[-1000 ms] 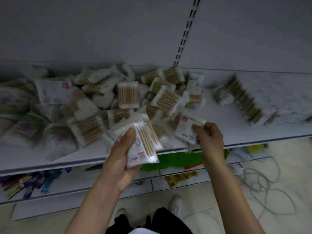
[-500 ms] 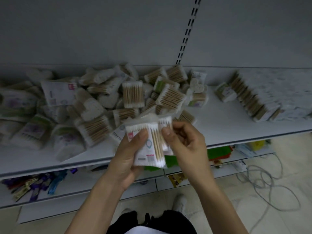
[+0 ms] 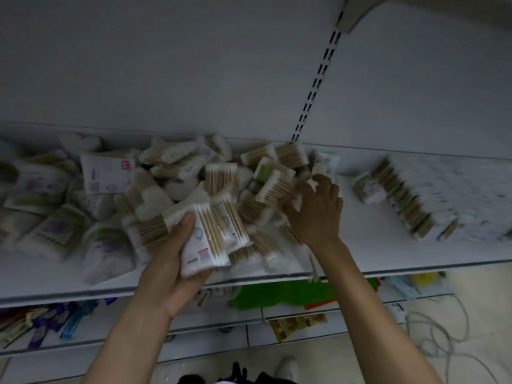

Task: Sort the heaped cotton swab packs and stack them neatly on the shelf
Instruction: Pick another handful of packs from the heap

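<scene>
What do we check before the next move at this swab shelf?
1. Left hand grips the bundle of flat clear packs of wooden-stick cotton swabs: ok.
2. Right hand reaches the loose heap of mixed swab packs: ok.
3. Right hand pinches one pack: cannot tell, blurred.
4. Bare white metal shelf beside the neat row of stacked packs: ok.
5. Heap back from the shelf's front edge: not ok, packs lie close to it.
6. Sorting finished: not ok, most packs lie heaped.
</scene>
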A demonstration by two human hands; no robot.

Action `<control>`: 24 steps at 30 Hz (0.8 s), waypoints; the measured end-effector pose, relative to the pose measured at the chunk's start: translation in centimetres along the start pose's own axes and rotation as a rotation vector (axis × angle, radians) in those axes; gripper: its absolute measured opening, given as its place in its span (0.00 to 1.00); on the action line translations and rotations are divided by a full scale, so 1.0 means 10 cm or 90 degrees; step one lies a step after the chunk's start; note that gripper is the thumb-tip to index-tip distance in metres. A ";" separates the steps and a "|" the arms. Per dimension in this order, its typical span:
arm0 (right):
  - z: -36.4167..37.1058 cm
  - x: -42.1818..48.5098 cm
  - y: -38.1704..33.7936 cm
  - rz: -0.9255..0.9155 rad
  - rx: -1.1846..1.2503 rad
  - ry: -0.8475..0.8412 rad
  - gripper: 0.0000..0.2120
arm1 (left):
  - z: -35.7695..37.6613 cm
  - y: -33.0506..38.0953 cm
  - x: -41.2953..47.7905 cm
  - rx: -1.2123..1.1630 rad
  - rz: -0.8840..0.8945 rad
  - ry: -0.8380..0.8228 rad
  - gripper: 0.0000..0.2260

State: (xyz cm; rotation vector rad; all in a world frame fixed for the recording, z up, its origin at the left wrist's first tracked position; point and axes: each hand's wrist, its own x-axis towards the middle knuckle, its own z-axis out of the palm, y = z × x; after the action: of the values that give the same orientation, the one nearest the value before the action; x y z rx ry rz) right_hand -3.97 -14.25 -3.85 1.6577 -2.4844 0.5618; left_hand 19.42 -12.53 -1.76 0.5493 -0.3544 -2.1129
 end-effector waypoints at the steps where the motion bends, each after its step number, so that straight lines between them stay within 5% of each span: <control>1: -0.01 0.01 0.00 -0.013 0.004 0.014 0.25 | 0.01 0.00 0.01 -0.009 0.004 -0.001 0.31; 7: -0.27 -0.16 -0.03 -0.058 0.224 0.144 0.16 | 0.06 -0.02 0.04 -0.065 -0.003 -0.023 0.33; 19: -0.83 -0.44 -0.41 -0.335 0.607 -0.159 0.15 | 0.06 0.12 -0.18 -0.041 -0.021 -0.060 0.33; 24: -0.68 -0.42 -0.89 -0.378 0.554 -0.094 0.16 | 0.02 0.31 -0.32 -0.025 -0.017 -0.096 0.33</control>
State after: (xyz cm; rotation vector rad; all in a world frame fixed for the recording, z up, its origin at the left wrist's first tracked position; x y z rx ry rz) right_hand 5.00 -11.17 3.49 2.6315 -1.7077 1.5930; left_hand 23.07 -11.56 0.60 0.3743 -0.3920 -2.1880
